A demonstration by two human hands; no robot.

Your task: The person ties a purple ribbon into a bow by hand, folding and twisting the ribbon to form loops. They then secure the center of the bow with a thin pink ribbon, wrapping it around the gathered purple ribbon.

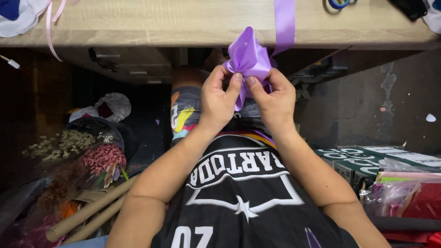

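Up close, both bare hands raised just below the near edge of a pale wooden tabletop, working a glossy lilac satin ribbon gathered into a bow-like loop. Left hand with thumb and forefinger pressed together, pinching the gathered waist of the ribbon from the left; right hand mirroring it, thumb and forefinger pinching the same gathered spot from the right, remaining fingers curled behind the folds. Fingertips of the two hands almost touching at the pinch. Ribbon loop fanned upward above the fingers, a long flat tail running up and over the table edge. Below the forearms, a black shirt with white print. Off to the left on the floor, dried pink and cream flowers beside brown cardboard tubes; to the right, green printed boxes and clear plastic wrapping.
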